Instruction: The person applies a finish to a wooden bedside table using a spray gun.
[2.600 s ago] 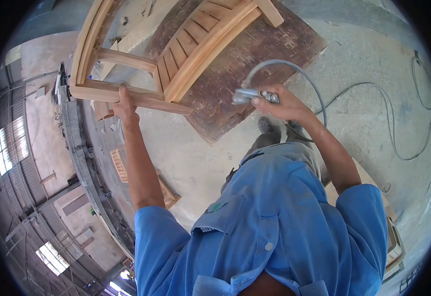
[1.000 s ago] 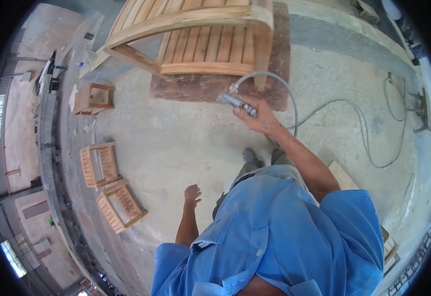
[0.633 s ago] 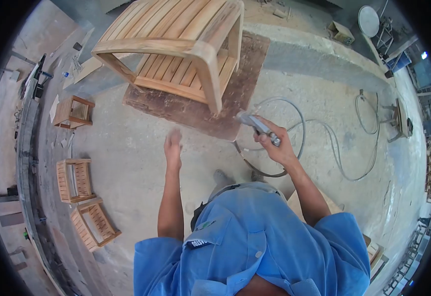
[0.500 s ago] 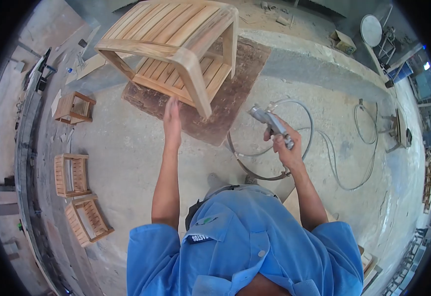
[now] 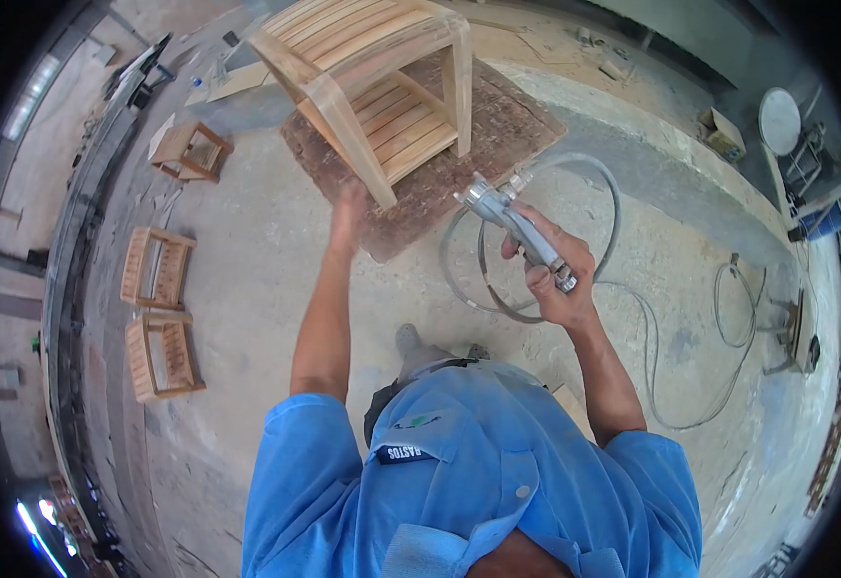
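Observation:
A slatted wooden stool (image 5: 348,120) with a lower slatted shelf stands in front of me on a worn brown board (image 5: 512,116). My left hand (image 5: 347,217) reaches out beside the stool's nearest leg, fingers stretched forward, blurred and with nothing visible in them. In my right hand (image 5: 567,275) is a metal spray gun (image 5: 517,226), fingers wrapped round its handle. The gun's nozzle points up and left, toward the stool. A grey hose (image 5: 616,207) loops over the floor around the gun.
Several smaller slatted wooden stools (image 5: 157,268) are on the floor at left. A raised concrete ledge (image 5: 661,135) runs behind the board. More hose (image 5: 654,356) trails across the floor at right, near a small dark stool (image 5: 794,332). A cardboard box (image 5: 721,135) sits beyond the ledge.
The stool has turned on the board, its nearest leg now further left. My left hand is now blurred beside that leg. The spray gun has shifted slightly left, and the view has rotated.

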A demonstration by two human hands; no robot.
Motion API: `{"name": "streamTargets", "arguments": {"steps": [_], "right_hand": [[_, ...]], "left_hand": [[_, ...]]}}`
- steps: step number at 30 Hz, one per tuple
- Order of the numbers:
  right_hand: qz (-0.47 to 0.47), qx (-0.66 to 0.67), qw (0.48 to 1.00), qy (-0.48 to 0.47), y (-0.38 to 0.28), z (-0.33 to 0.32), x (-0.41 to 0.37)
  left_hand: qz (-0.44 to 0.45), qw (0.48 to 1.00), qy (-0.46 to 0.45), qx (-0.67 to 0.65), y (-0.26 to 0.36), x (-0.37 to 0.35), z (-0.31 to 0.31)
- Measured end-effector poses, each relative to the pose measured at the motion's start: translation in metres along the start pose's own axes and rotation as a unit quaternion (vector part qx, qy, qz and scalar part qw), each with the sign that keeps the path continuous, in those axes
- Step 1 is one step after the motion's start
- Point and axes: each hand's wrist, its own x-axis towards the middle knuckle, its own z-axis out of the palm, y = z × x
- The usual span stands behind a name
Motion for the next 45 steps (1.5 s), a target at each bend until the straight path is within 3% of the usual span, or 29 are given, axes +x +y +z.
{"name": "streamTargets", "arguments": {"steps": [4, 8, 10, 12, 14, 16, 18, 19, 20, 21, 22, 24, 25, 26, 30, 35, 36, 40, 45], "right_hand": [[-0.002, -0.006, 0.999, -0.048, 0.019, -0.001, -0.005], [0.103, -0.036, 0.989, -0.1, 0.06, -0.001, -0.033], [0.13, -0.05, 0.984, -0.11, 0.076, -0.001, -0.049], [0.148, -0.043, 0.982, -0.107, 0.099, 0.002, -0.064], [0.176, -0.048, 0.977, -0.111, 0.124, 0.007, -0.079], [0.216, -0.067, 0.967, -0.121, 0.143, 0.011, -0.09], [0.248, -0.074, 0.957, -0.131, 0.146, 0.013, -0.087], [0.262, -0.078, 0.952, -0.135, 0.147, 0.014, -0.084], [0.247, -0.073, 0.958, -0.128, 0.144, 0.016, -0.077], [0.232, -0.067, 0.963, -0.119, 0.135, 0.017, -0.066], [0.216, -0.061, 0.968, -0.109, 0.125, 0.017, -0.055], [0.165, -0.03, 0.982, -0.089, 0.101, 0.015, -0.031], [0.14, -0.016, 0.987, -0.077, 0.087, 0.014, -0.019], [0.111, -0.01, 0.991, -0.072, 0.07, 0.011, -0.006], [0.009, -0.011, 0.999, -0.04, 0.005, -0.004, 0.03], [-0.049, -0.039, 0.997, 0.052, -0.001, -0.033, 0.031], [-0.034, -0.046, 0.996, 0.066, 0.0, -0.041, 0.028], [0.024, -0.02, 0.989, 0.142, 0.011, -0.059, 0.017], [0.043, -0.04, 0.99, 0.126, 0.026, -0.072, 0.0]], "left_hand": [[-0.161, 0.983, 0.077, 0.051, -0.117, -0.08, -0.037], [-0.25, 0.949, 0.194, -0.018, -0.243, -0.198, -0.132], [-0.289, 0.895, 0.338, 0.017, -0.272, -0.278, -0.147], [-0.333, 0.842, 0.418, 0.066, -0.323, -0.345, -0.169], [-0.42, 0.795, 0.438, 0.015, -0.341, -0.412, -0.164], [-0.428, 0.796, 0.428, -0.012, -0.358, -0.457, -0.15], [-0.414, 0.837, 0.355, 0.043, -0.374, -0.484, -0.141], [-0.365, 0.88, 0.268, 0.144, -0.386, -0.492, -0.144], [-0.277, 0.897, 0.163, 0.303, -0.399, -0.491, -0.153], [-0.162, 0.871, 0.087, 0.456, -0.409, -0.485, -0.16], [-0.074, 0.843, 0.056, 0.53, -0.416, -0.473, -0.168], [0.004, 0.834, 0.058, 0.549, -0.423, -0.444, -0.185], [-0.202, 0.91, 0.145, 0.333, -0.391, -0.419, -0.169], [-0.35, 0.878, 0.31, 0.1, -0.32, -0.388, -0.133], [-0.279, 0.917, 0.261, 0.118, -0.259, -0.331, -0.153], [-0.236, 0.935, 0.228, 0.136, -0.22, -0.283, -0.15], [-0.213, 0.929, 0.288, 0.097, -0.198, -0.282, -0.122], [-0.274, 0.919, 0.245, 0.14, -0.233, -0.295, -0.122], [-0.372, 0.888, 0.227, 0.145, -0.262, -0.327, -0.121]]}}
